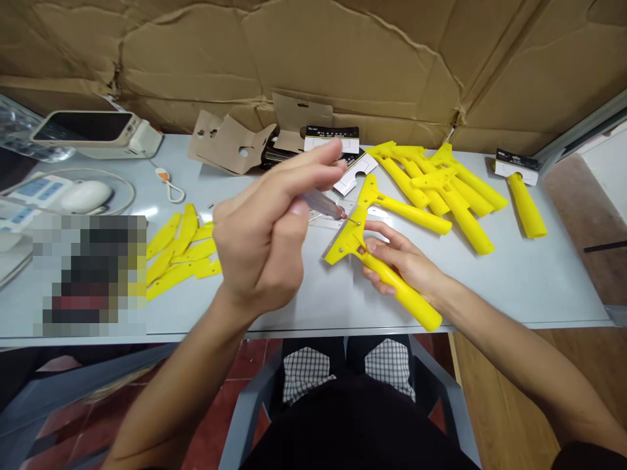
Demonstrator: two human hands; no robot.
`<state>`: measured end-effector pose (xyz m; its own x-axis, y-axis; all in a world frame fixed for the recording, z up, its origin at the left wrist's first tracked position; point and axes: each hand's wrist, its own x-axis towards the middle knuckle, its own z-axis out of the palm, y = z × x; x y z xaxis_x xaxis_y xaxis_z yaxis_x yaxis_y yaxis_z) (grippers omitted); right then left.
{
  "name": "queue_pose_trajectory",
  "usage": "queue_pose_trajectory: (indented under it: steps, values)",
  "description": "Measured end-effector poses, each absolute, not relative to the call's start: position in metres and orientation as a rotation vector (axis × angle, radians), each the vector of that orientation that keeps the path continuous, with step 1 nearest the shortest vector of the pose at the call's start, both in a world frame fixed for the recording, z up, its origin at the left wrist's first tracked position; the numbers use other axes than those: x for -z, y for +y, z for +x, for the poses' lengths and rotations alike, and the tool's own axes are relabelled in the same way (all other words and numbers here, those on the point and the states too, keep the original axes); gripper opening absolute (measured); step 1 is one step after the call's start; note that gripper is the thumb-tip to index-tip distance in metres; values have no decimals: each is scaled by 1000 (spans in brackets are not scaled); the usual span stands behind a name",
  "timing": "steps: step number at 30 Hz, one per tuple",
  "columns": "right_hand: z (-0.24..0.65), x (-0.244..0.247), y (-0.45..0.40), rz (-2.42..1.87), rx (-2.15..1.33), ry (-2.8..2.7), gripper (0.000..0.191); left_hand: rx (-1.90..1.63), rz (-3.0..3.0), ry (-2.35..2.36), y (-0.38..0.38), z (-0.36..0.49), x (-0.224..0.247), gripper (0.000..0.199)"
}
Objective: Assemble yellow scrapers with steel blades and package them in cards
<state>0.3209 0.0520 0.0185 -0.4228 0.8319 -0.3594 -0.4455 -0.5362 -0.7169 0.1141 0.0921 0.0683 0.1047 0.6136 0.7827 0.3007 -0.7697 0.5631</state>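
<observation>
My left hand (267, 238) is closed around a screwdriver (322, 202) with a see-through handle, mostly hidden behind the fingers. Its shaft reaches a screw on the head of a yellow scraper (405, 292). My right hand (399, 258) grips this scraper where head and handle meet, with the handle pointing toward me. A metal blade edge shows along the head's left side, and a second screw sits lower on the head. Just behind lies another yellow scraper body (414, 215). Flat yellow pieces (181, 251) lie spread on the table left of my left hand.
Several yellow scraper bodies (448, 183) are piled at the back right. A carded scraper (528, 205) lies farther right. Cardboard packaging (232, 143) and printed cards (332, 138) stand at the back. A phone (85, 130) and a white mouse (85, 196) are on the left.
</observation>
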Motion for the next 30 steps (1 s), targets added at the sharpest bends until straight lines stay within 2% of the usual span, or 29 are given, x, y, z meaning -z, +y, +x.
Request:
queue_pose_trajectory:
  steps: [3,6,11,13,17,22,30]
  values:
    - [321,-19,52,-908,-2014,-684,37,-1687,2356,784,97,111,-70,32]
    - [322,-19,52,-910,-2014,-688,37,-1792,2371,870,101,107,-69,23]
    - [323,-15,52,-885,-2032,-705,38,-1827,2234,839,104,104,-67,40]
    - [323,-14,52,-877,-2026,-712,37,-1870,2178,823,106,105,-66,38]
    - [323,-14,52,-883,-2007,-723,35,-2034,2192,780,107,108,-64,20]
    - [323,-15,53,-897,-2016,-694,36,-1897,2039,807,100,108,-66,41]
    - [323,-18,52,-905,-2008,-683,37,-2041,2189,822,108,108,-66,26]
